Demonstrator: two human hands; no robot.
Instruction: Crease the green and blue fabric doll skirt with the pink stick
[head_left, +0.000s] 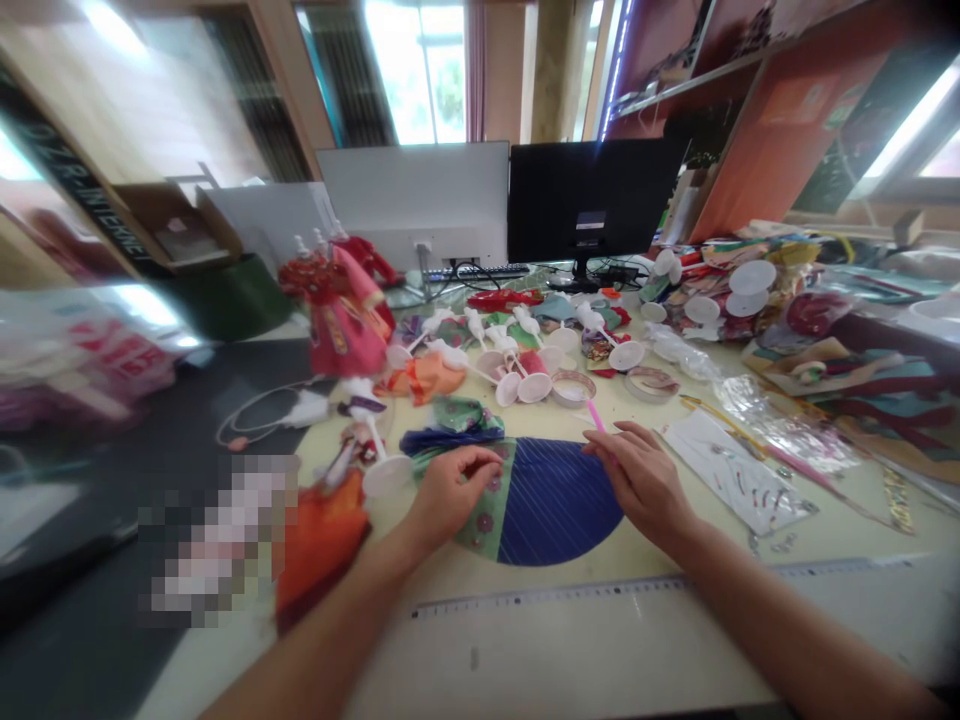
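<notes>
"Several things filled the left side?"

"Yes. An open cardboard box (176, 225) held something pale, with a dark green bin (225, 295) beside it; I couldn't tell what the bin held. On the bench (555, 665) lay a white cable (307, 408), then orange cloth (319, 550)."

"And the left hand (450, 495)?"

"Over the green part of the blue-and-green cloth (562, 500). Its grip was nearly together; I couldn't tell whether it pinched any fabric."

"What crowded that cloth?"

"White figures on disc stands (504, 350) beyond it, a ruler (555, 599) on the near side."

"The right hand (652, 485)?"

"At the blue part's right side, grip clamped on a pink stick (595, 415). Two tape rolls (574, 388) sat beyond, and farther right, a white sheet (731, 470) and crumpled clear plastic (787, 425)."
</notes>
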